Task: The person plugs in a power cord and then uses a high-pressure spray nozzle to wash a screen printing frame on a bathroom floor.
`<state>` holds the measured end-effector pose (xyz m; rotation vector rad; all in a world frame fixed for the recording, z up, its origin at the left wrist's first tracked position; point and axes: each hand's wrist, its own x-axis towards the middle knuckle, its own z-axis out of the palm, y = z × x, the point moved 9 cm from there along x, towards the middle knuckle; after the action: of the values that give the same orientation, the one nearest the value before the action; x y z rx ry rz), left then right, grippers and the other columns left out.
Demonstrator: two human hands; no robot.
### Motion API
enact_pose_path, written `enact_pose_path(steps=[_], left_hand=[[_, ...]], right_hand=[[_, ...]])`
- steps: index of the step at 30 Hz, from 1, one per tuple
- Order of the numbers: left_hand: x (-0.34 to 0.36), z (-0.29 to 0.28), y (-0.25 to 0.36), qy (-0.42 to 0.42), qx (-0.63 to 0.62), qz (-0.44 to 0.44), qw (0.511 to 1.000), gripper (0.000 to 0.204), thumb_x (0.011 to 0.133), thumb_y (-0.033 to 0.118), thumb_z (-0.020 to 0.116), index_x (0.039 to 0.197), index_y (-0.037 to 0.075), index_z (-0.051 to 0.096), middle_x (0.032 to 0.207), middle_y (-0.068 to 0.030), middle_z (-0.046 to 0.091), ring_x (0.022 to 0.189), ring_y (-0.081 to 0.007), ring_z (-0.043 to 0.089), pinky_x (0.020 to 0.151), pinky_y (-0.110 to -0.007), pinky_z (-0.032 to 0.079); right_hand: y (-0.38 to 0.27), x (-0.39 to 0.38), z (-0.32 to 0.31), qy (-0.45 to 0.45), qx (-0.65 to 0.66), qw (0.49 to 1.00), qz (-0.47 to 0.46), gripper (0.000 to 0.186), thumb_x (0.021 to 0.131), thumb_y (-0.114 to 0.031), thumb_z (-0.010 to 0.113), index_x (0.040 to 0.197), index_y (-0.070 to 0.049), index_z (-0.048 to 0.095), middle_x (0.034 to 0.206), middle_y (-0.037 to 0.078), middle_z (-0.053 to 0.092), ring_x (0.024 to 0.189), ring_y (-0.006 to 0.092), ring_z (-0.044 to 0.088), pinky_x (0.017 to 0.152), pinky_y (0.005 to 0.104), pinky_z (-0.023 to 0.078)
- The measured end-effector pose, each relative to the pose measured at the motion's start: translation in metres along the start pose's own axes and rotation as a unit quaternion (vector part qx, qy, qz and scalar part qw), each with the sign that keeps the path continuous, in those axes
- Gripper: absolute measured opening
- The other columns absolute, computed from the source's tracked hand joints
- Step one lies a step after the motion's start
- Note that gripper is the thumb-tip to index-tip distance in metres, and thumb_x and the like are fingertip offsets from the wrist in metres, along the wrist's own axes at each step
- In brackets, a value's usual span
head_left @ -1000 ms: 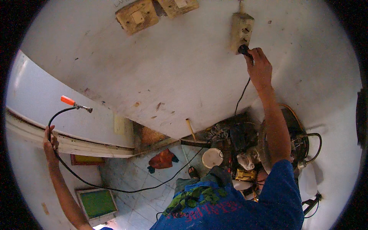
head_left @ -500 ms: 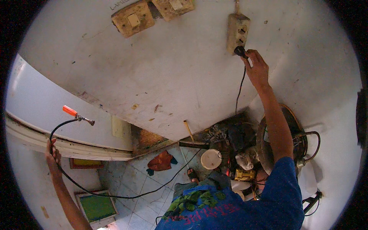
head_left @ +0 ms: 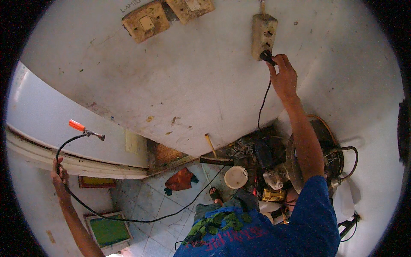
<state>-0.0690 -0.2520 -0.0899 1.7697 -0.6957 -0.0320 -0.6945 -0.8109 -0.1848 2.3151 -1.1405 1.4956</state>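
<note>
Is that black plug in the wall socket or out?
In, it seems: the plug sits against the socket with the right hand gripping it.

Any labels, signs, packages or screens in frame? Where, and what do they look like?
No screens or clear packages.
Handwritten mark: top of wall, above the beige switch plate; small dark scrawl.
Shirt print: bottom centre, reddish lettering on blue cloth.

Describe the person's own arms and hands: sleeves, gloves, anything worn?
Both hands are bare, no gloves. The right hand leads to a bare forearm, with a short blue sleeve covering the upper arm from about the elbow. The left hand and its forearm are bare too; no sleeve shows on that side. No watch, ring or band is visible on either.
</note>
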Motion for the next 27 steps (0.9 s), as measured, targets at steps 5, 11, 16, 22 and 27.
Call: enact_pose_path(steps=[5,11,16,22,27], left_hand=[[-0.013,0.002,0.003,0.009,0.034,-0.016,0.999,0.036,0.101,0.038,0.048,0.108,0.006,0.061,0.052,0.0096,0.03,0.039,-0.0007,0.025,0.035,-0.021,0.02],[-0.028,0.016,0.008,0.02,-0.038,-0.121,0.992,0.037,0.101,0.039,0.047,0.109,0.004,0.06,0.053,0.0101,0.03,0.039,-0.0001,0.025,0.036,-0.021,0.02],[-0.025,0.004,0.009,0.028,-0.041,-0.086,0.995,0.039,0.101,0.039,0.048,0.11,0.002,0.059,0.053,0.0081,0.032,0.038,-0.0013,0.025,0.035,-0.021,0.02],[-0.017,-0.005,0.003,0.012,-0.031,-0.076,0.997,0.04,0.101,0.039,0.048,0.11,0.002,0.059,0.053,0.0075,0.032,0.038,-0.0021,0.026,0.036,-0.021,0.021],[-0.021,0.011,0.005,-0.001,-0.041,-0.086,0.995,0.039,0.1,0.04,0.049,0.109,0.003,0.059,0.052,0.0083,0.032,0.039,-0.0017,0.027,0.036,-0.021,0.021]], right_hand=[[0.006,0.001,0.004,0.002,0.007,1.0,0.005,0.021,0.084,-0.01,0.071,0.095,-0.004,0.054,0.091,0.01,0.062,0.08,0.0263,0.065,0.069,0.0388,0.053],[0.013,-0.005,0.006,0.032,0.052,0.997,0.047,0.021,0.084,-0.01,0.071,0.096,-0.004,0.056,0.089,0.01,0.062,0.078,0.0254,0.065,0.069,0.0375,0.053],[0.009,-0.003,0.009,0.021,0.0,1.0,0.016,0.019,0.084,-0.011,0.07,0.098,-0.005,0.058,0.094,0.011,0.062,0.081,0.0268,0.065,0.07,0.0372,0.054],[0.0,0.006,0.015,-0.061,-0.137,0.987,-0.067,0.018,0.085,-0.012,0.068,0.099,-0.007,0.058,0.101,0.009,0.061,0.087,0.0278,0.064,0.069,0.0386,0.056],[0.0,0.004,0.013,-0.03,-0.08,0.992,-0.097,0.018,0.086,-0.018,0.066,0.1,-0.008,0.059,0.099,0.008,0.061,0.088,0.0272,0.063,0.068,0.0378,0.056]])
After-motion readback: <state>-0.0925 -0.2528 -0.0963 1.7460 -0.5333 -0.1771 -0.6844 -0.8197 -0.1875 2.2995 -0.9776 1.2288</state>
